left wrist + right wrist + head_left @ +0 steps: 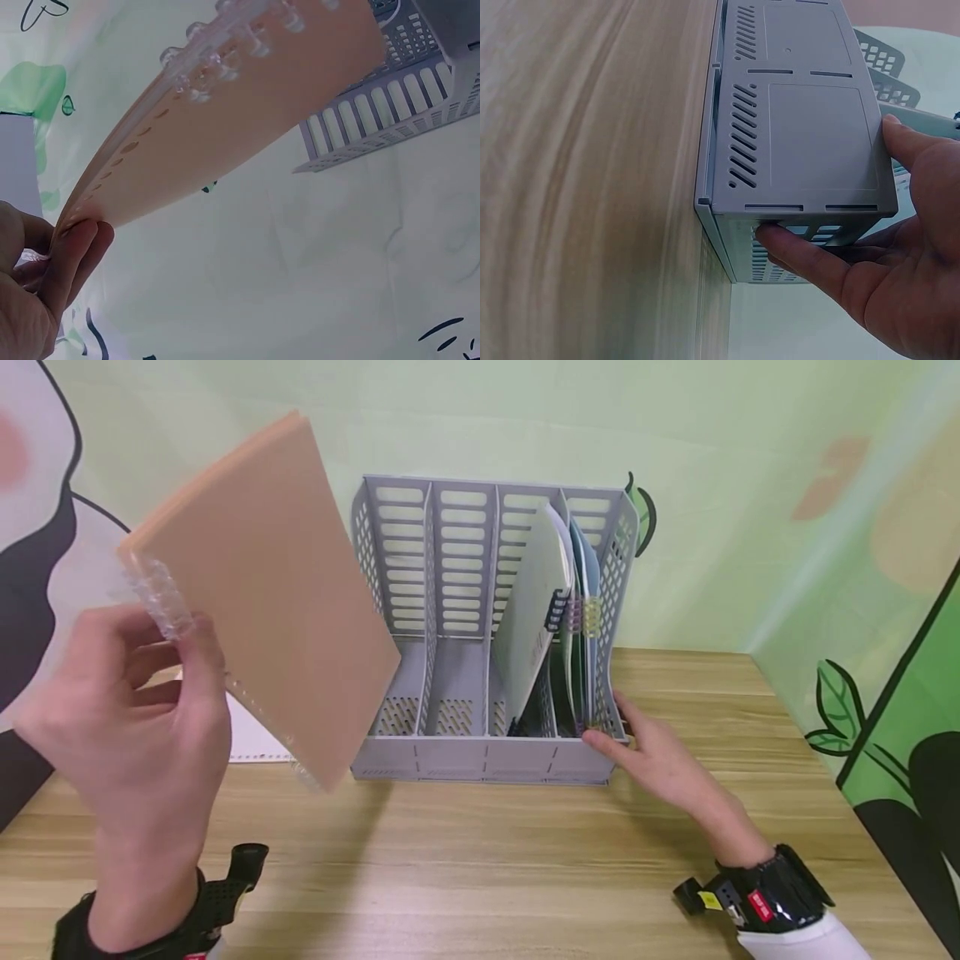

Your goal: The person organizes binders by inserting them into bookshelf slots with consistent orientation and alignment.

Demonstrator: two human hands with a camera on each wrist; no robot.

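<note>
My left hand [142, 718] pinches a peach-coloured loose-leaf notebook [277, 602] by its bound edge, between thumb and fingers. The notebook is tilted in the air, left of a grey file organizer [450, 758]. Clear plastic binder rings [225, 56] run along its edge in the left wrist view. My right hand [667, 764] holds the organizer's front right corner, thumb at the front rim and fingers against the perforated side panel [776, 274]. Several notebooks stand in the organizer's right half, one pale green with black rings [555, 610] leaning to the right.
The organizer stands on a wood-grain table [480, 868] against a green printed backdrop [705, 560]. A white sheet with a punched edge [251, 735] lies partly behind the peach notebook. Thin dividers [429, 602] separate the organizer's slots.
</note>
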